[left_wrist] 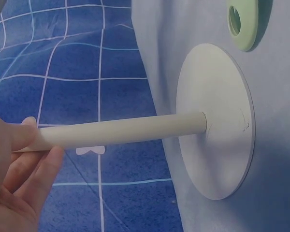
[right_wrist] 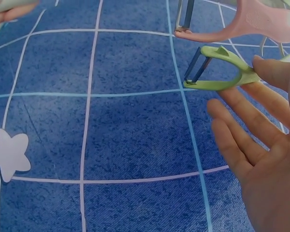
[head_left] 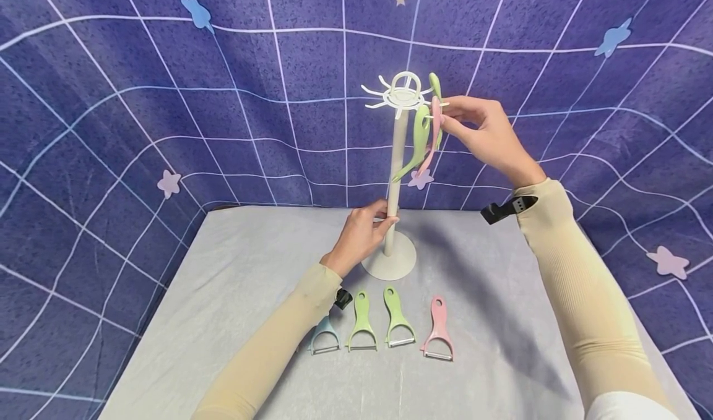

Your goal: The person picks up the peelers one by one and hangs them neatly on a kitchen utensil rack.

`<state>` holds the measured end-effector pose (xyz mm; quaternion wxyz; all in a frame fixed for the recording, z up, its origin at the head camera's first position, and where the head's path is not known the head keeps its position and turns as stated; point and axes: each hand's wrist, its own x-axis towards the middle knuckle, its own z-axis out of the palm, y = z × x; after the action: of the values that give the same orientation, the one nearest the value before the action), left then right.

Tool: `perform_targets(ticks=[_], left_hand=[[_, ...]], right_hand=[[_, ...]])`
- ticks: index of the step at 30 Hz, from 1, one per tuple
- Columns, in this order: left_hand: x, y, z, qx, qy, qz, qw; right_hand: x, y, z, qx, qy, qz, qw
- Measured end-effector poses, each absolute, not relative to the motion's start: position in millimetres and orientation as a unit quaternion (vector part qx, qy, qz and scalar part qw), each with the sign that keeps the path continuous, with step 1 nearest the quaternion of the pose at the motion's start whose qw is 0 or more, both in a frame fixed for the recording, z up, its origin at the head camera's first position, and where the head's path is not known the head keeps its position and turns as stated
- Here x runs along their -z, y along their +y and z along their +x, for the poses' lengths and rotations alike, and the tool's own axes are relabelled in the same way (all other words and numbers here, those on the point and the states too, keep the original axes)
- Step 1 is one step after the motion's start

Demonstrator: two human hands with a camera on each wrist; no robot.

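A cream stand with a ring of hooks on top rises from a round base. My left hand grips its pole low down, thumb and fingers around it. Up at the hooks, my right hand pinches a green peeler by the handle between thumb and fingers, its blade end pointing away from the palm. A pink peeler hangs right beside those fingertips, partly covering the held one in the head view. Another green peeler hangs left of the pink one.
On the grey-covered table in front of the base lie a blue peeler, partly behind my left sleeve, two green peelers and a pink peeler. A blue patterned curtain stands behind the stand.
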<state>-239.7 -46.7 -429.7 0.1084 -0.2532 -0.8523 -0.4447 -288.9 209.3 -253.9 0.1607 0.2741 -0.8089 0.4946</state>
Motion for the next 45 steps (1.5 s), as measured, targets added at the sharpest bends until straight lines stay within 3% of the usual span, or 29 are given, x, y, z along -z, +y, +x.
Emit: perform_targets(ticks=[35, 45], left_hand=[[429, -45, -238, 0.459, -0.848, -0.246, 0.096], [430, -45, -239, 0.452, -0.851, -0.248, 0.099]], right_hand=[[269, 211, -278, -0.495, -0.814, 0.277, 0.128], [287, 220, -258, -0.488, -0.818, 0.254, 0.166]])
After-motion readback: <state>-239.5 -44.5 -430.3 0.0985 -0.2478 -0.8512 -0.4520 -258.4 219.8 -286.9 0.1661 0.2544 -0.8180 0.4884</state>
